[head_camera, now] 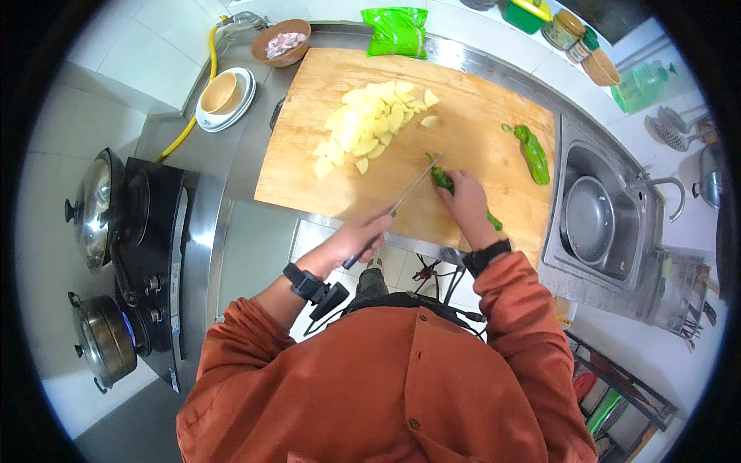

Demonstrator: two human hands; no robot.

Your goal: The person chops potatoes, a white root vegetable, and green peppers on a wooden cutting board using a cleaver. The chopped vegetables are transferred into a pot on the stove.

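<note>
My left hand (pixel 366 232) grips the dark handle of a kitchen knife (pixel 412 186). Its blade slants up and right, its edge close by the stem end of a long green pepper (pixel 443 179). Wrapped around that pepper, my right hand (pixel 465 199) presses it on the wooden cutting board (pixel 289 156); the pepper's other end pokes out below the palm. Sliced potato (pixel 370 121) lies heaped at the board's upper left. A second green pepper (pixel 534 155) rests whole near the right edge. Whether the blade touches the held pepper, I cannot tell.
Right of the board is a steel sink (pixel 628 243) holding a metal basin (pixel 587 217). A brown bowl of pale meat pieces (pixel 283 45) and a green bag (pixel 396 32) stand behind. Stacked plates (pixel 246 107) bear a bowl. Leftward, a lit stove (pixel 156 243) carries a lidded pot (pixel 107 341).
</note>
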